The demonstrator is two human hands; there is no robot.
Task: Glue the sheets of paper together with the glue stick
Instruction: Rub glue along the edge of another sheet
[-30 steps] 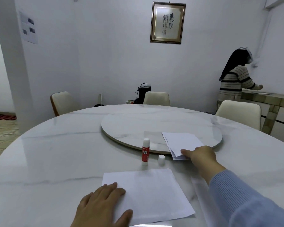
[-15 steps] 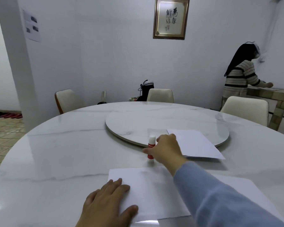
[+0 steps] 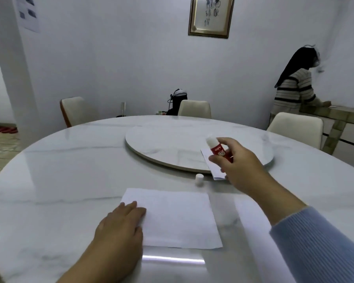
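Beyond the sheet [image 3: 172, 218], the right hand [image 3: 240, 168] grips the tilted glue stick [image 3: 218, 148], bare tip up-left. The left hand [image 3: 119, 231] lies flat, pinning the sheet's near-left corner.

1. Right arm: covered by a light blue knit sleeve [image 3: 319, 248] with fine vertical ribbing; the cuff ends partway up the forearm, leaving the wrist and hand uncovered.
2. Right hand [image 3: 241, 168]: bare; no glove, ring or watch visible.
3. Left hand [image 3: 119, 227]: bare, no jewellery visible.
4. Left forearm: bare as far as the lower edge of the view; no sleeve seen there.
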